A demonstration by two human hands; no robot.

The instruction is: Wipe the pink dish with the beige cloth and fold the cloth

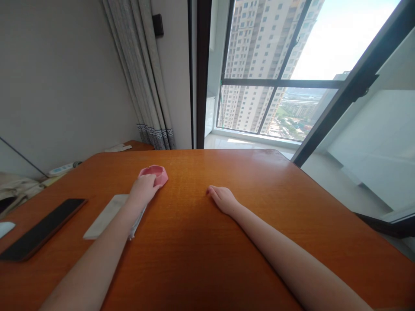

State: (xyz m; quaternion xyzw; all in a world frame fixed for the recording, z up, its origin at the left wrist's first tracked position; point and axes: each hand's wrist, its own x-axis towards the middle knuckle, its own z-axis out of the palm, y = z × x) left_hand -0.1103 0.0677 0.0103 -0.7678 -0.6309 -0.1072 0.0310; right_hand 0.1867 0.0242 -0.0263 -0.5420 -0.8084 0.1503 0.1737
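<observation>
A pink, many-sided dish that looks like an ashtray (161, 176) stands on the brown wooden table (188, 242), left of the middle. My left hand (142, 189) grips its near-left rim, the thumb along the near side and the other fingers partly hidden over the edge. Under my left forearm lies a flat, folded pale cloth or packet (105, 220), partly covered. To the right, my right hand (223, 199) rests on the tabletop, apart from the dish. Its fingers are together and curled inward, with nothing visible in them.
A long black slab with a wooden edge (43, 229) lies at the left, beside a white object (5, 228) cut by the frame. Beyond the left table edge are a white power strip or remote (63, 169) and crumpled fabric (16, 190). A curtain (142, 77) and windows stand behind.
</observation>
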